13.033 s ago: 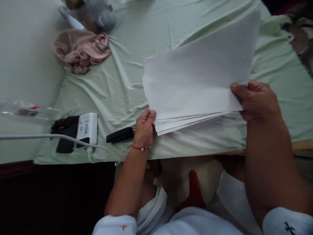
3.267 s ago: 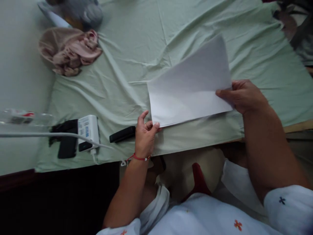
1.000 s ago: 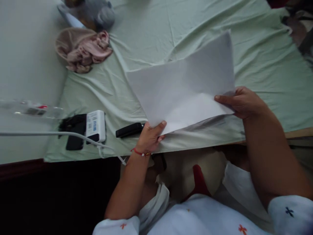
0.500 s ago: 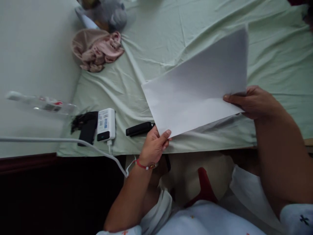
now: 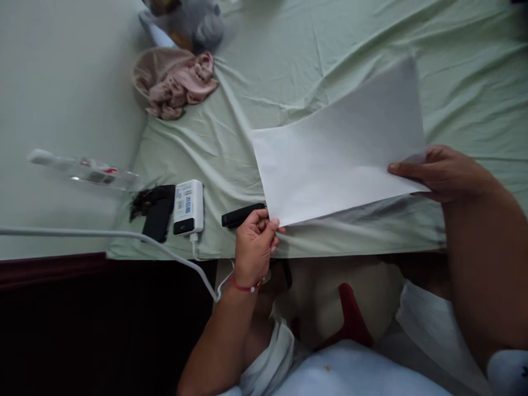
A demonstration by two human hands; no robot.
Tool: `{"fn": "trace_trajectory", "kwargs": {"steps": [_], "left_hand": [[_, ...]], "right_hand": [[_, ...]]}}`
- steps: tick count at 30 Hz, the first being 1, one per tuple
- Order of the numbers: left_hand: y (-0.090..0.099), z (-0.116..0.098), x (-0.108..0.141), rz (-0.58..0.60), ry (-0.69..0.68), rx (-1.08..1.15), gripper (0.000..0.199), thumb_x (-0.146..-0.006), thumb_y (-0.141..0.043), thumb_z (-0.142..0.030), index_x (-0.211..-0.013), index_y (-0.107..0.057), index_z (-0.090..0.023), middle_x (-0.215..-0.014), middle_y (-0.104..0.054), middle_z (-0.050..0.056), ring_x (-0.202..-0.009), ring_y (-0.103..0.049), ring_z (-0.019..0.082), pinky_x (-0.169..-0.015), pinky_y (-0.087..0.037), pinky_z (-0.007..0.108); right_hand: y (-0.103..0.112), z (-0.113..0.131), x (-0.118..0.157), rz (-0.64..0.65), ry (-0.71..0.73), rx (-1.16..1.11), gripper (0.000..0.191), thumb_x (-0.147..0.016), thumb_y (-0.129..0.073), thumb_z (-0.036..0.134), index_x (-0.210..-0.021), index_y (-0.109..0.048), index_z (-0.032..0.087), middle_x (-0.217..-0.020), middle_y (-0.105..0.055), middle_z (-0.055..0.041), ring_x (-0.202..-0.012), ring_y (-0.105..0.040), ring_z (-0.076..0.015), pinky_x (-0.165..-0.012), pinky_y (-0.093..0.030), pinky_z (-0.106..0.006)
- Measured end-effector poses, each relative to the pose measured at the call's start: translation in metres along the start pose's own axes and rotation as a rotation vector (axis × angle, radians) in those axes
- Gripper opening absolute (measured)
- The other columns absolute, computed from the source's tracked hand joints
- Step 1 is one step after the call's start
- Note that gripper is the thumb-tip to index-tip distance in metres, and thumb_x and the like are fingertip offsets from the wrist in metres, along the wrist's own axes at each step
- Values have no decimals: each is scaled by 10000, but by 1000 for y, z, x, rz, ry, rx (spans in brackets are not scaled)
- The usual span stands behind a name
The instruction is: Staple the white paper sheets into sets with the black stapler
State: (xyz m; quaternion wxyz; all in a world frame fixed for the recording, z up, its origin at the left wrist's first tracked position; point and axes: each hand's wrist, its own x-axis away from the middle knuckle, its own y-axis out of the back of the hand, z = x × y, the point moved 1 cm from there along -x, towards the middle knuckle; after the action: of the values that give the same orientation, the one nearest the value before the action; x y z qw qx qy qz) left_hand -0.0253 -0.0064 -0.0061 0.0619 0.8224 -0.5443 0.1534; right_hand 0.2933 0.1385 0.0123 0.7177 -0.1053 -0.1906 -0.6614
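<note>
A pink cloth lies on green fabric.

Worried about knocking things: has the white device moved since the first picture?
No; the white device keeps its place beside the flat black object. Only the view shifted.

White paper, shaded grey toward its far right corner, stands out against a pale green sheet. Left of the paper are a black stapler, a white power bank with blue print and a black panel, a black phone and a clear bottle labelled in red, white and black. Beyond the paper, to its left, is a dusty-pink cloth. Nearer than the paper are a red bracelet with a white bead and a pale blue-white shirt.
</note>
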Motion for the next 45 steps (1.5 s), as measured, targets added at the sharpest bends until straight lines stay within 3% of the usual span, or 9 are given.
{"fn": "trace_trajectory", "kwargs": {"steps": [5,11,15,19,23,27,32,38,45], "left_hand": [[-1,-1,0,-21,16,10,405,-677,-919,-376,-911,-678,-150,-606,-712,5,-371,-413,38,-356,-258,150],[1,6,0,-124,-165,-168,291,-829,-830,-383,-965,-742,-142,-672,-743,21,-383,-445,47,-369,-298,168],[7,1,-3,-312,-400,-203,185,-906,-762,-333,-961,-742,-157,-670,-729,1,-415,-474,58,-412,-337,184],[17,-5,-13,-543,-616,-157,98,-919,-691,-251,-948,-708,-159,-627,-683,-33,-437,-442,64,-444,-308,201],[33,-3,-24,-651,-743,-319,106,-958,-636,-257,-988,-687,-169,-705,-695,-22,-588,-615,113,-611,-475,257],[44,2,-33,-619,-757,-652,227,-1013,-586,-325,-1139,-710,-184,-1085,-798,97,-1063,-742,231,-959,-567,399],[44,9,-42,-447,-674,-902,426,-1077,-444,-389,-1318,-729,-183,-1474,-704,190,-1556,-485,332,-1327,-300,572],[36,10,-43,-367,-428,-1068,504,-1104,-366,-358,-1445,-708,-211,-1659,-573,146,-1662,-345,338,-1366,-102,665],[38,9,-42,-301,-415,-1122,507,-1109,-382,-358,-1503,-672,-225,-1693,-532,124,-1677,-312,327,-1353,-51,707]], "right_hand": [[-4,17,12,-66,-208,66,351,-854,-801,-26,-577,-692,160,-594,-684,-26,-492,-576,-77,-444,-446,-160],[-12,21,15,-149,-215,-33,448,-959,-656,-49,-558,-698,146,-599,-674,-13,-486,-581,-58,-458,-454,-151],[-15,20,17,-186,-234,-78,481,-950,-654,-42,-511,-645,155,-549,-618,3,-458,-507,-46,-464,-456,-164],[-16,7,10,-82,-200,-75,378,-905,-696,-12,-566,-690,157,-606,-658,-10,-508,-544,-76,-455,-420,-180],[-17,-6,3,-8,-198,-13,317,-901,-697,4,-621,-739,147,-674,-706,-27,-558,-565,-83,-522,-442,-192],[-23,-4,4,9,-224,41,338,-937,-691,37,-619,-735,141,-644,-687,-16,-555,-544,-80,-517,-416,-190],[-30,-3,5,1,-232,31,358,-936,-700,46,-591,-714,142,-640,-661,-9,-549,-531,-79,-502,-405,-197],[-34,-5,2,10,-198,60,332,-909,-695,50,-597,-703,161,-621,-640,1,-555,-499,-88,-495,-402,-201],[-37,-3,4,6,-198,48,370,-925,-690,46,-573,-686,160,-600,-623,6,-532,-484,-78,-470,-387,-195]]}}
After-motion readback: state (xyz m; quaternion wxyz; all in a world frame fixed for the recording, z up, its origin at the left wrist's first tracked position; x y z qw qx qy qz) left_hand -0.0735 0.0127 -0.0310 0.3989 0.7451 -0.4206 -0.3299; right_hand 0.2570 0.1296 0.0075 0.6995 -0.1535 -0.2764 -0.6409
